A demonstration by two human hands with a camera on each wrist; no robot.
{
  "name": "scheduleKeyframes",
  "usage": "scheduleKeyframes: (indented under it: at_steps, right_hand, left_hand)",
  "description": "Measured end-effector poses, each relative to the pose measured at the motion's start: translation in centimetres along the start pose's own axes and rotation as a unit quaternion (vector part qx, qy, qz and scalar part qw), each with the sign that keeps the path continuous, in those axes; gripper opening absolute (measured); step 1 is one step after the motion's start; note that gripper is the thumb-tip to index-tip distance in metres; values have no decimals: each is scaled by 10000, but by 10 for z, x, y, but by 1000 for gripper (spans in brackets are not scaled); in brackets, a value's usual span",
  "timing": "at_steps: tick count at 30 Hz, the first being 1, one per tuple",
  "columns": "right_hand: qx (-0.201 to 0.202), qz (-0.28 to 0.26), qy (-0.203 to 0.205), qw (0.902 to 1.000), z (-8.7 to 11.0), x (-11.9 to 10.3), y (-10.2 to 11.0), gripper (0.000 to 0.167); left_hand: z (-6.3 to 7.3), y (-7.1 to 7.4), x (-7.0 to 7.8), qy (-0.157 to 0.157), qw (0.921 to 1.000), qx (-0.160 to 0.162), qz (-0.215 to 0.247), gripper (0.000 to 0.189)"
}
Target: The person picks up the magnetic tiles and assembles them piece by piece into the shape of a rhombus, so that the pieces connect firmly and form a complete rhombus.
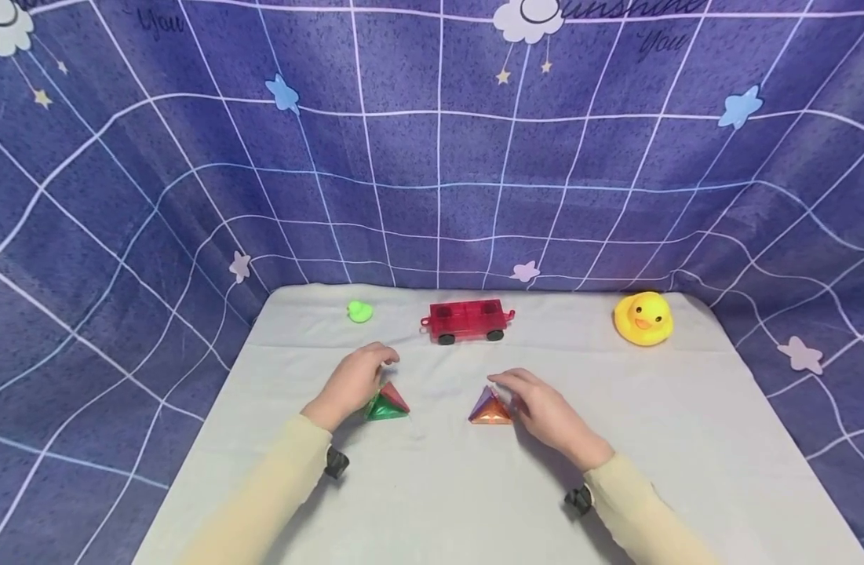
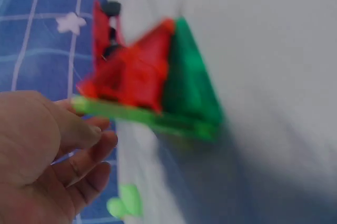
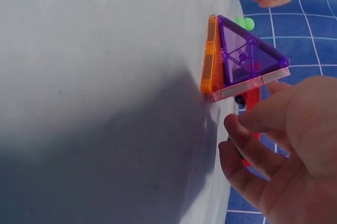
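On the white cloth, a small pyramid of red, green and light green magnetic triangle tiles [image 1: 388,403] sits beside my left hand [image 1: 354,382]. In the left wrist view that pyramid is blurred, its light green edge close to my loosely bent fingers [image 2: 89,153]; contact cannot be told. A second pyramid of purple, orange and pink magnetic triangle tiles [image 3: 245,58] stands to the right. My right hand [image 1: 545,410] is just right of it, fingers loosely bent and not wrapped round it. Fingertips at its far corner are partly hidden.
Behind the pyramids stands a red toy wagon [image 1: 468,321] with black wheels and end hooks. A small green duck [image 1: 360,311] is at the back left, a larger yellow duck [image 1: 643,318] at the back right. Blue patterned curtain [image 1: 432,157] surrounds the table's far sides.
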State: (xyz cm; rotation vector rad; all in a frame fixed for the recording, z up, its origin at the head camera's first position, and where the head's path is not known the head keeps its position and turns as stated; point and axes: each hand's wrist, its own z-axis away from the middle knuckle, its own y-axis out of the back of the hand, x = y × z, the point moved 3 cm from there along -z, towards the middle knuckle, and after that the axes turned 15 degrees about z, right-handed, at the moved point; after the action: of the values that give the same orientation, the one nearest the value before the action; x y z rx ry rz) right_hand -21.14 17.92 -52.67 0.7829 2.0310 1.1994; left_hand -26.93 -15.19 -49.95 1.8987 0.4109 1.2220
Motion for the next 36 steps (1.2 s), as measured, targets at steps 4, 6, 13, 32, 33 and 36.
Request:
scheduleKeyframes:
  at_steps: [4,6,13,32,33,36]
  right_hand:
    - [-70,-58,271,9996,-4,-2,-3,53]
    - [-157,-35,335,9993,-6,-3,-5,49]
    - [-352,10,218,9991,-6,-3,-6,45]
    - [-135,417,-860,9953,21,5,2,34]
    - [-112,448,-921,9947,23,5,2,34]
    - [-90,512,-1076,9928,27,5,1,33]
  left_hand:
    - [11,-2,-19,-122,9994,-331,14,38]
    - [16,-5,-25,-297,9978,-583,74,42]
    - [25,-9,-32,-301,9945,-985,177,46]
    - [50,-17,-27,368,9989,-242,-172,34]
    - [52,-17,-27,359,9990,-202,-157,33]
    - [55,-18,-26,354,9993,-114,-74,29]
